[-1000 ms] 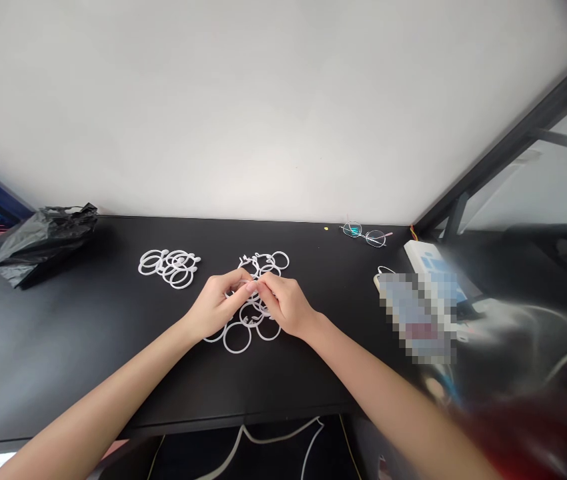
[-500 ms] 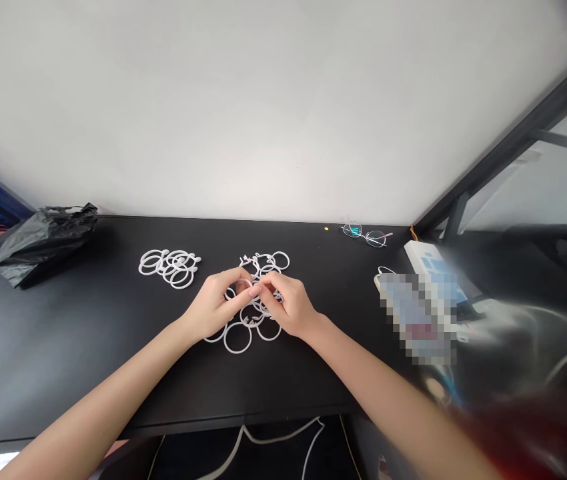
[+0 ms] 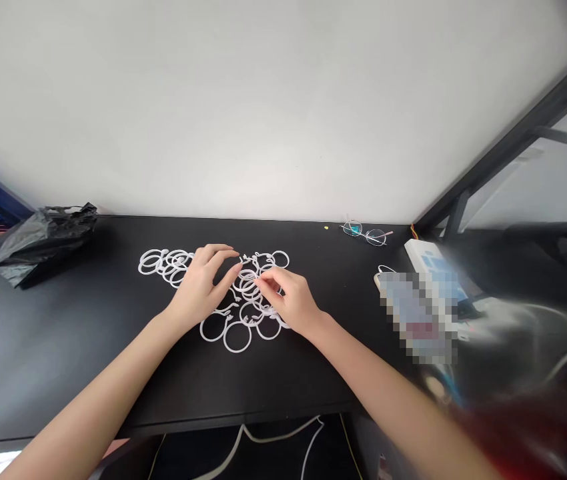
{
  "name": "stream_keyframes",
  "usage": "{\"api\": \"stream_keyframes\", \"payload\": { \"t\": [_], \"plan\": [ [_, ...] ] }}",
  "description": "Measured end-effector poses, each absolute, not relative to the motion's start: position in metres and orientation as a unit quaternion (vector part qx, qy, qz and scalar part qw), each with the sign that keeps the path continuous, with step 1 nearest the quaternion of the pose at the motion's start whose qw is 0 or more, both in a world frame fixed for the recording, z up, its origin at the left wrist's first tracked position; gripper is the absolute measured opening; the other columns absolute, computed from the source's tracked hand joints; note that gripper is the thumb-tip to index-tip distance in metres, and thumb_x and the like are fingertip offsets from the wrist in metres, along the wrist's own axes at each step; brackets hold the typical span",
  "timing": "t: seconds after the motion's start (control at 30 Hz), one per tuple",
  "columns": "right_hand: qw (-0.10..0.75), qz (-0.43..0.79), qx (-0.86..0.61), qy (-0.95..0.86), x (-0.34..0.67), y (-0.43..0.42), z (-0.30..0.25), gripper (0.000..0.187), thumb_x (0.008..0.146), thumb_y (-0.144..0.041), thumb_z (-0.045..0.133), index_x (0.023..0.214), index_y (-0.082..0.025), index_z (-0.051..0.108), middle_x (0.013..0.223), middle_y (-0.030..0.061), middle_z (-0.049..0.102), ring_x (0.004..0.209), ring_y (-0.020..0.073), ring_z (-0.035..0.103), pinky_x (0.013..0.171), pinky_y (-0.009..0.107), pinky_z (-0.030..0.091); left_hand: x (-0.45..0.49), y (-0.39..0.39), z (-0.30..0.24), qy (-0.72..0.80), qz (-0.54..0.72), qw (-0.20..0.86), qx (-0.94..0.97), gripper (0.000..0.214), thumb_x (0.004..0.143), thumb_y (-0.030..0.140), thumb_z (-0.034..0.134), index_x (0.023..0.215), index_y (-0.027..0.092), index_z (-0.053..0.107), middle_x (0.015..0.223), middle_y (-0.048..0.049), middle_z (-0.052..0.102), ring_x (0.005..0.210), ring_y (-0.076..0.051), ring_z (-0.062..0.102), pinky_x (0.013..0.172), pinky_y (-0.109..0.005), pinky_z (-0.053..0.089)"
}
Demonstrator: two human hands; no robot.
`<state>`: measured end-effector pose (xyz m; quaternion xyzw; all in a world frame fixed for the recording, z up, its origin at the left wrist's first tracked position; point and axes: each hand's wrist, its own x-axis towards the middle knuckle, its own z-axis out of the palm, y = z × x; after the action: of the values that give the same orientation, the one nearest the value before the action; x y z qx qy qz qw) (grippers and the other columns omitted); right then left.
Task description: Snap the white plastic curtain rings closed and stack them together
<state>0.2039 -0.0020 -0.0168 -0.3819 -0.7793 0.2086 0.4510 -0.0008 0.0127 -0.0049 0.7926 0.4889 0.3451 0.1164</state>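
White plastic curtain rings (image 3: 237, 351) with small clip ends lie in a loose pile on the black table. My left hand (image 3: 198, 287) hovers at the left of this pile, its thumb and fingers apart and nothing between them. At the pile's right side, the thumb and forefinger of my right hand (image 3: 291, 300) pinch together on the edge of a white ring (image 3: 246, 285). Other rings behind it make its outline hard to follow. Left of the pile lies a second group of white rings (image 3: 151, 262), partly covered by my left hand.
A crumpled black plastic bag (image 3: 46, 243) sits at the table's far left. Eyeglasses (image 3: 363, 233) rest near the wall at the back right. On the right are a blurred-out phone (image 3: 413, 317), a white box-like item (image 3: 433, 267) and cables. The table's front edge (image 3: 243, 419) runs below my arms.
My hands were together over the pile, fingertips meeting at a ring. My left hand has let go and moved left and slightly back, its fingers spreading. My right hand stays almost in place.
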Motion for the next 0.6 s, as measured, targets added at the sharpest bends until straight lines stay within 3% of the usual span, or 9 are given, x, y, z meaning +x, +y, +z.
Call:
{"api": "stream_keyframes", "payload": {
  "t": [0.13,0.6],
  "plan": [
    [0.428,0.218,-0.410,-0.775,0.205,0.000,-0.018,0.019,0.097,-0.030,0.054,0.081,-0.019,0.060,0.072,0.0001,0.064,0.064,0.0127,0.060,0.064,0.024,0.048,-0.006,0.020,-0.018,0.495,0.293,0.087,0.813,0.035,0.098,0.042,0.046,0.117,0.018,0.062,0.130,-0.0143,0.055,0.121,-0.032,0.051,0.104,-0.051,0.042],
    [0.420,0.177,-0.469,-0.757,0.205,0.001,-0.019,0.015,0.094,-0.026,0.057,0.081,-0.020,0.062,0.076,0.0003,0.066,0.067,0.0131,0.061,0.066,0.024,0.048,-0.008,0.021,-0.022,0.484,0.232,0.128,0.834,0.030,0.097,0.038,0.043,0.101,0.017,0.064,0.107,-0.0116,0.061,0.098,-0.028,0.059,0.087,-0.044,0.051]
  ]
}}
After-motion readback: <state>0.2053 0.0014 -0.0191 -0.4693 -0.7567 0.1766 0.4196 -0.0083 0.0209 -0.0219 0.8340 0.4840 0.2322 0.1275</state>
